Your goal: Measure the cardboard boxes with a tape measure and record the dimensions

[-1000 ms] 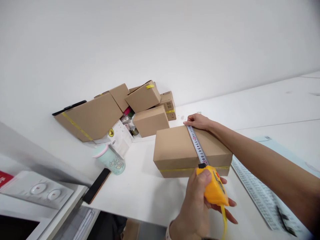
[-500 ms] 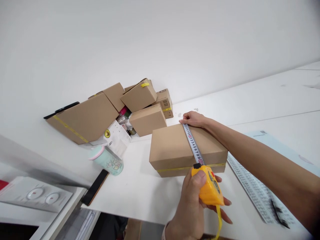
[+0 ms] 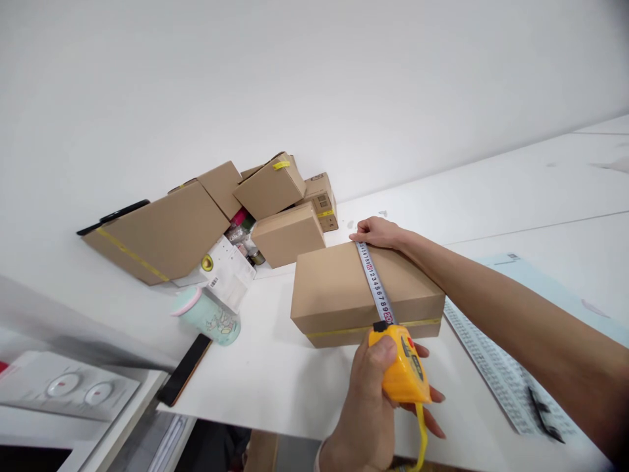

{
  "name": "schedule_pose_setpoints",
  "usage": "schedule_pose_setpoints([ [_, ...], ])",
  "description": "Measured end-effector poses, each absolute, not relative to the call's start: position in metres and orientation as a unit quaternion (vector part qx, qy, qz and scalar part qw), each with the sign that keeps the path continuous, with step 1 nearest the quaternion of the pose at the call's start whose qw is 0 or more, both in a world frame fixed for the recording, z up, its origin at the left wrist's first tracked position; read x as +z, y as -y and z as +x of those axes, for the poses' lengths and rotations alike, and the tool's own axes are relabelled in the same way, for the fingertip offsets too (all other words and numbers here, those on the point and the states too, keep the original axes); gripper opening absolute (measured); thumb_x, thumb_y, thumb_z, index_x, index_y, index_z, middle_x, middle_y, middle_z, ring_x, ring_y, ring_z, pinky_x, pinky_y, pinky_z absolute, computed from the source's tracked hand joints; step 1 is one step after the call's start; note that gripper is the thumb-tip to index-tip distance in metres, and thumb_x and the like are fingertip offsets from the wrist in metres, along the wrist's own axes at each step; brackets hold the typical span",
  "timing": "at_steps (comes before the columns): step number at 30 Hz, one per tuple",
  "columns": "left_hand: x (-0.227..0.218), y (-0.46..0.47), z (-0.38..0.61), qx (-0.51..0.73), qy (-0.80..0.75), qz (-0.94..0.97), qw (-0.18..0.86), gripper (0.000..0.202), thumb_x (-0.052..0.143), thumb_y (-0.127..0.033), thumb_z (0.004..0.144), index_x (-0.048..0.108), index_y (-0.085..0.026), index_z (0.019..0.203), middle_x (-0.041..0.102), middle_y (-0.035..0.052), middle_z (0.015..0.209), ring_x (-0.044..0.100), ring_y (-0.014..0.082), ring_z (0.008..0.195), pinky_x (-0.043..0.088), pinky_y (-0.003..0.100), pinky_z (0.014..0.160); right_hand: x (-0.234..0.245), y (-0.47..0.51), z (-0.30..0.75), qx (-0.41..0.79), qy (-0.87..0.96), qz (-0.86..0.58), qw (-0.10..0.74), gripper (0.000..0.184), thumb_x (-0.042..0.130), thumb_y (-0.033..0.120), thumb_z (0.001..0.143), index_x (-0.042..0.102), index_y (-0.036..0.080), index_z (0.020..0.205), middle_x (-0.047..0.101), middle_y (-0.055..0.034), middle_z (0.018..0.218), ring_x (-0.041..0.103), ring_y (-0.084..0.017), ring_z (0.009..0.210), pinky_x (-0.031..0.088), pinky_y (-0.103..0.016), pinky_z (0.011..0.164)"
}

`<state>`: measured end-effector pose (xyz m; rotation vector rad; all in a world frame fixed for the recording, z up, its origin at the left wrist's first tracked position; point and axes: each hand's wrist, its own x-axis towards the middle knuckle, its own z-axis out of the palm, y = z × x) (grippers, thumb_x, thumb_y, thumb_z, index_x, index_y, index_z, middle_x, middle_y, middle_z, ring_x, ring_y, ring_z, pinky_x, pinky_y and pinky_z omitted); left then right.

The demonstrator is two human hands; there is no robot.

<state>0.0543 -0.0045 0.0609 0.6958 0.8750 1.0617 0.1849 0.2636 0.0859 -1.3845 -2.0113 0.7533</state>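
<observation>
A closed cardboard box (image 3: 339,292) with a yellow tape band lies on the white table (image 3: 275,373). My left hand (image 3: 368,400) grips the yellow tape measure (image 3: 400,367) at the box's near edge. Its white blade (image 3: 375,282) runs across the top of the box to the far edge. There my right hand (image 3: 378,233) pinches the blade's end down against the far edge of the box.
A heap of cardboard boxes (image 3: 211,210) leans against the wall at the back left, with small packets among them. A mint cup (image 3: 206,314) lies on its side near a black phone (image 3: 184,370). A printed sheet (image 3: 511,367) with a pen (image 3: 540,406) lies at right.
The hands, tape and box keep the same hold; the whole scene has shifted slightly left and up in view as my head moved.
</observation>
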Motion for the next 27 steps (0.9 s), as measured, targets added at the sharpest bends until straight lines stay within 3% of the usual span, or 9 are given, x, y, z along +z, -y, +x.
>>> schedule_pose_setpoints([
  [3,0.062,0.004,0.054,0.481,-0.392,0.315,0.718,0.061,0.071,-0.067,0.073,0.064,-0.015,0.105,0.064,0.0108,0.104,0.066,0.0192,0.067,0.051,0.025,0.040,0.087,-0.258,0.184,0.291,0.738,-0.507,0.337,0.041,0.073,0.050,0.080,0.050,0.022,0.060,0.058,0.0006,0.062,0.052,-0.017,0.065,0.039,-0.031,0.064],
  [7,0.067,0.016,0.042,0.491,-0.381,0.351,0.700,0.054,0.076,-0.059,0.076,0.064,-0.019,0.110,0.066,0.0081,0.101,0.067,0.0194,0.069,0.053,0.024,0.044,0.092,-0.251,0.190,0.282,0.681,-0.506,0.449,0.041,0.048,0.056,0.096,0.055,0.022,0.075,0.068,-0.0053,0.084,0.060,-0.018,0.079,0.047,-0.030,0.072],
  [9,0.068,0.026,0.027,0.540,-0.399,0.368,0.643,0.062,0.081,-0.057,0.073,0.061,-0.023,0.121,0.067,0.0092,0.108,0.068,0.0204,0.073,0.056,0.025,0.048,0.093,-0.246,0.200,0.271,0.628,-0.519,0.512,0.039,0.040,0.052,0.100,0.056,0.021,0.083,0.070,-0.0095,0.096,0.063,-0.019,0.087,0.049,-0.031,0.076],
  [13,0.054,0.035,-0.019,0.638,-0.491,0.410,0.428,0.077,0.083,-0.060,0.069,0.056,-0.023,0.131,0.066,0.0105,0.112,0.068,0.0227,0.079,0.060,0.030,0.056,0.077,-0.216,0.235,0.305,0.509,-0.537,0.600,0.029,0.053,0.047,0.096,0.062,0.021,0.084,0.070,-0.0090,0.089,0.065,-0.020,0.082,0.052,-0.031,0.070],
  [15,0.040,0.031,-0.042,0.649,-0.535,0.398,0.366,0.073,0.081,-0.059,0.072,0.055,-0.024,0.130,0.065,0.0096,0.111,0.068,0.0231,0.080,0.060,0.030,0.058,0.059,-0.188,0.253,0.335,0.528,-0.534,0.569,0.034,0.051,0.052,0.097,0.067,0.022,0.093,0.069,-0.0072,0.084,0.064,-0.021,0.078,0.052,-0.032,0.066],
  [18,0.019,0.022,-0.062,0.649,-0.549,0.358,0.387,0.067,0.082,-0.056,0.073,0.056,-0.023,0.124,0.064,0.0088,0.110,0.069,0.0221,0.075,0.058,0.030,0.056,0.031,-0.140,0.268,0.360,0.605,-0.516,0.488,0.053,0.038,0.064,0.101,0.067,0.025,0.121,0.069,-0.0045,0.080,0.061,-0.021,0.069,0.051,-0.036,0.065],
  [21,0.012,0.014,-0.065,0.650,-0.525,0.343,0.430,0.068,0.084,-0.055,0.069,0.058,-0.021,0.121,0.065,0.0073,0.102,0.068,0.0220,0.070,0.055,0.029,0.050,0.016,-0.105,0.269,0.324,0.667,-0.493,0.455,0.055,0.047,0.067,0.096,0.065,0.031,0.135,0.072,-0.0062,0.095,0.065,-0.024,0.078,0.054,-0.039,0.074],
  [23,0.018,0.010,-0.064,0.656,-0.508,0.347,0.438,0.068,0.082,-0.056,0.068,0.058,-0.021,0.121,0.066,0.0089,0.106,0.068,0.0217,0.068,0.053,0.029,0.048,0.021,-0.095,0.266,0.301,0.683,-0.494,0.447,0.057,0.059,0.067,0.089,0.065,0.033,0.135,0.072,-0.0066,0.102,0.065,-0.024,0.079,0.055,-0.039,0.072],
  [27,0.046,-0.003,-0.068,0.660,-0.463,0.387,0.448,0.059,0.078,-0.054,0.071,0.061,-0.023,0.118,0.062,0.0143,0.134,0.069,0.0206,0.067,0.053,0.030,0.047,0.059,-0.102,0.263,0.243,0.642,-0.560,0.465,0.052,0.063,0.070,0.085,0.074,0.030,0.116,0.068,-0.0041,0.082,0.061,-0.023,0.069,0.048,-0.035,0.059],
])
